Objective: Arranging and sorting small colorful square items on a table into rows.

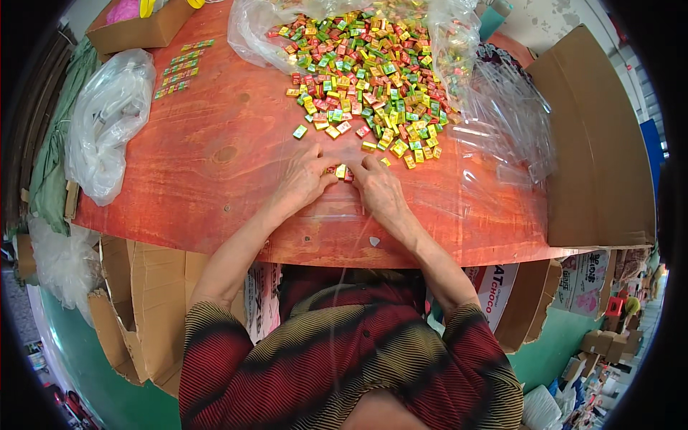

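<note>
My left hand point(307, 178) and my right hand point(381, 188) meet near the middle of the red wooden table point(215, 154). Their fingers are bent inward around a short row of small coloured boxes point(340, 172), red and yellow, pressing it from both sides. My fingers partly hide the row. Clear plastic film point(326, 209) seems to lie under and in front of the hands; its outline is hard to make out. Just beyond my fingertips spreads a large heap of similar tiny boxes point(365, 79) in red, yellow and green, with loose ones at its near edge.
Neat rows of the boxes point(179, 69) lie at the far left, beside a clear plastic bag point(111, 118) and an open carton point(143, 29). Clear plastic sleeves point(509, 118) cover the right side, next to an upright cardboard panel point(598, 143). Cartons point(161, 308) stand below the table's front edge.
</note>
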Demonstrator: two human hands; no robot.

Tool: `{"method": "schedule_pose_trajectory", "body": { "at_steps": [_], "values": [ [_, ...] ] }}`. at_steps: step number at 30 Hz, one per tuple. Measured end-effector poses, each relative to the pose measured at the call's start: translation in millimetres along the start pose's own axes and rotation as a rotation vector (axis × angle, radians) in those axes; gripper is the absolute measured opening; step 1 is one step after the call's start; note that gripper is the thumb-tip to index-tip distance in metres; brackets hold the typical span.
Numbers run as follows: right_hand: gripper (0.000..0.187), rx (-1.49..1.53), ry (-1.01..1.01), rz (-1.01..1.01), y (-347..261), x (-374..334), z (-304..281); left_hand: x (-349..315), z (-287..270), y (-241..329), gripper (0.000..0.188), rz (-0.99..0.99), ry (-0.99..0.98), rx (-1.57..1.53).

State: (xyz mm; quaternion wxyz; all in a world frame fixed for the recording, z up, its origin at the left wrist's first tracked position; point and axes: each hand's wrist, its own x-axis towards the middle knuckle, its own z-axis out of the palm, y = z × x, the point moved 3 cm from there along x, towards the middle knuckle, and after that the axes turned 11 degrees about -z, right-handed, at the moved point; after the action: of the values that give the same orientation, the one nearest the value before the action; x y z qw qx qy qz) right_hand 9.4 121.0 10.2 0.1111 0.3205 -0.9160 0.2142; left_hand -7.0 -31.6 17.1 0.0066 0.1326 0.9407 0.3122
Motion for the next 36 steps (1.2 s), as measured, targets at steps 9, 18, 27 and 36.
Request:
{"method": "schedule_pose_trajectory", "body": {
  "at_steps": [9, 18, 27, 36],
  "values": [
    [0.031, 0.143, 0.021, -0.099, -37, -32, -6, -70, -7, 12, 0.036, -0.066, 0.129, 0.063],
    [0.074, -0.047, -0.221, -0.087, -55, -67, 4, -104, 12, 12, 0.063, -0.035, 0.137, 0.449],
    [0.072, 0.02, -0.153, -0.057, -68, -60, 12, -98, 18, 16, 0.07, 0.004, 0.001, 0.373],
    [0.032, -0.222, 0.165, 0.19, 3, -93, -52, -98, -8, -19, 0.065, -0.061, 0.056, 0.381]
  ]
}}
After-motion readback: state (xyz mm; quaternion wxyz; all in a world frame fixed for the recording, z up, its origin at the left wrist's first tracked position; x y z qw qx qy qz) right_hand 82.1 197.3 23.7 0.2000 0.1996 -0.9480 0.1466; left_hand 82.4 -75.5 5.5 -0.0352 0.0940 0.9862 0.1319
